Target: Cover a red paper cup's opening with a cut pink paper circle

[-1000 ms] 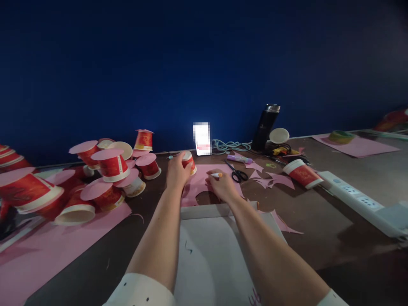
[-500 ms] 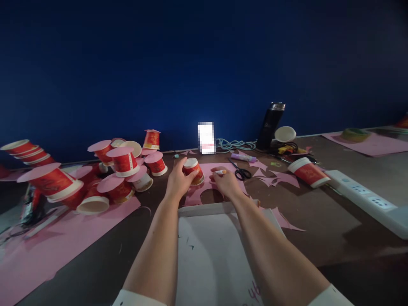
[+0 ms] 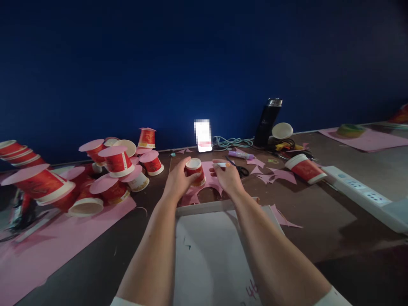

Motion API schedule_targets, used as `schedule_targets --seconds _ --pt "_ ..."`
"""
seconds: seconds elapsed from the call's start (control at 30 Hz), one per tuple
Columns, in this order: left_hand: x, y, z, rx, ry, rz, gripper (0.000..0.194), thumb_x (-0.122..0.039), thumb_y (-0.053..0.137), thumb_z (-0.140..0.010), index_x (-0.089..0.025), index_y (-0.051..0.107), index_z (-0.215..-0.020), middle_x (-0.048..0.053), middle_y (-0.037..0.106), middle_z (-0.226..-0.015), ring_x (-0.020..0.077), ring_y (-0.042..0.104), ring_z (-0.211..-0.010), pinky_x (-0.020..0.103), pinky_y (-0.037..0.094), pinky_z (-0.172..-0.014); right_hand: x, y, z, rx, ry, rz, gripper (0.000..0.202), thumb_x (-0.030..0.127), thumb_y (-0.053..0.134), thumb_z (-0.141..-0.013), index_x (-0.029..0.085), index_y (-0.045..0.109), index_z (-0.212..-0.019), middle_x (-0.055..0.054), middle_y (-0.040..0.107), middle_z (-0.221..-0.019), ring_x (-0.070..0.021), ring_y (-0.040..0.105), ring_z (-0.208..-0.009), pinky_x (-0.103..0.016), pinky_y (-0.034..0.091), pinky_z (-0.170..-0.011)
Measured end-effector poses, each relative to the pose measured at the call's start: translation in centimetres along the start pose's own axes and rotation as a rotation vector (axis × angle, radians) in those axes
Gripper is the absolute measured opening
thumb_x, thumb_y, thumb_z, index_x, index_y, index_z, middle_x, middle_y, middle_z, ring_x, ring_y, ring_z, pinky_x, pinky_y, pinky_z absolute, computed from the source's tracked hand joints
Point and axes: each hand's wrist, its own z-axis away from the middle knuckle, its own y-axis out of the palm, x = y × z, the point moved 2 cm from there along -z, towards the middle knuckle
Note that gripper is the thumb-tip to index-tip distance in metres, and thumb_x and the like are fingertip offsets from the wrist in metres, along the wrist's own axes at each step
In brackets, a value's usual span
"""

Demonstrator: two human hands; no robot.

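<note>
My left hand is wrapped around the side of a red paper cup. The cup stands upside down, its white base upward, on a pink paper sheet with round pieces cut out. In my right hand is a slim white marker with an orange end, held just right of the cup and apart from it. Its tip is hard to make out. Black scissors lie on the table beside my right hand, partly hidden by it.
Red cups with pink discs crowd the left. A white box lies under my forearms. Behind are a lit phone, a purple glue stick and a black flask. To the right, a tipped cup lies by a power strip.
The view has shifted slightly. My right hand has lifted and turned a little with the marker. My left hand stays on the cup, which looks more upright.
</note>
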Motion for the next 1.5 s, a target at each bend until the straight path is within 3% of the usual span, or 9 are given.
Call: schedule_targets --seconds 0.17,0.37,0.5,0.67,0.87,1.2,1.5 --pt "0.2 0.8 -0.2 0.002 0.025 -0.002 0.062 -0.034 0.071 -0.07 -0.026 0.049 -0.128 0.006 0.058 -0.127 0.023 0.057 -0.111 0.034 0.043 -0.095 0.8 -1.1 0.0 -0.072 -0.111 0.186 0.032 0.035 0.052 -0.081 0.015 0.068 -0.099 -0.005 0.067 -0.072 -0.0169 0.062 -0.067 -0.026 0.048 -0.063" --pt "0.5 1.2 -0.3 0.015 0.059 -0.015 0.062 -0.036 0.071 -0.07 -0.026 0.049 -0.127 0.006 0.059 -0.125 0.0238 0.057 -0.111 0.036 0.043 -0.094 1.6 -1.3 0.4 -0.071 -0.114 0.202 0.032 0.035 0.052 -0.079 0.016 0.067 -0.099 0.0 0.06 -0.06 -0.0151 0.056 -0.058 -0.025 0.043 -0.059" --pt "0.5 1.1 -0.2 0.02 0.073 -0.052 0.062 -0.037 0.072 -0.069 -0.027 0.049 -0.126 0.005 0.06 -0.123 0.0248 0.057 -0.11 0.037 0.043 -0.092 1.7 -1.3 0.5 -0.051 -0.113 0.206 0.028 0.041 0.049 -0.079 0.017 0.064 -0.08 0.003 0.05 -0.052 -0.013 0.049 -0.051 -0.023 0.038 -0.053" --pt "0.0 0.4 -0.1 0.021 0.092 -0.132 0.061 -0.047 0.069 -0.07 -0.025 0.052 -0.124 0.008 0.061 -0.121 0.0266 0.056 -0.11 0.038 0.044 -0.091 2.1 -1.6 0.8 -0.046 -0.087 0.256 0.038 0.049 0.045 -0.08 0.019 0.05 -0.058 0.003 0.042 -0.049 -0.0124 0.045 -0.051 -0.023 0.033 -0.05" --pt "-0.2 -0.3 -0.3 0.037 0.162 -0.142 0.051 -0.053 0.047 -0.085 -0.02 0.056 -0.123 0.009 0.061 -0.122 0.0238 0.054 -0.112 0.038 0.04 -0.096 2.4 -1.5 1.0 -0.037 -0.06 0.244 0.037 0.049 0.045 -0.078 0.016 0.062 -0.073 0.003 0.047 -0.053 -0.0121 0.045 -0.052 -0.023 0.034 -0.05" --pt "0.0 -0.5 -0.7 -0.008 0.203 -0.183 0.056 -0.058 0.049 -0.081 -0.019 0.062 -0.119 0.011 0.063 -0.107 0.0237 0.057 -0.1 0.039 0.042 -0.09 2.9 -2.2 1.2 -0.092 -0.008 0.222 0.02 0.033 0.055 -0.068 0.018 0.065 -0.076 0.001 0.058 -0.058 -0.0138 0.052 -0.055 -0.024 0.039 -0.055" --pt "-0.4 -0.6 -0.4 0.016 0.161 -0.165 0.061 -0.059 0.047 -0.081 -0.015 0.059 -0.122 0.012 0.062 -0.107 0.0237 0.058 -0.099 0.036 0.043 -0.089 2.9 -1.1 2.2 0.263 0.028 0.332 0.024 0.041 0.06 -0.072 0.017 0.062 -0.067 0.002 0.056 -0.05 -0.0089 0.045 -0.041 -0.022 0.034 -0.043"
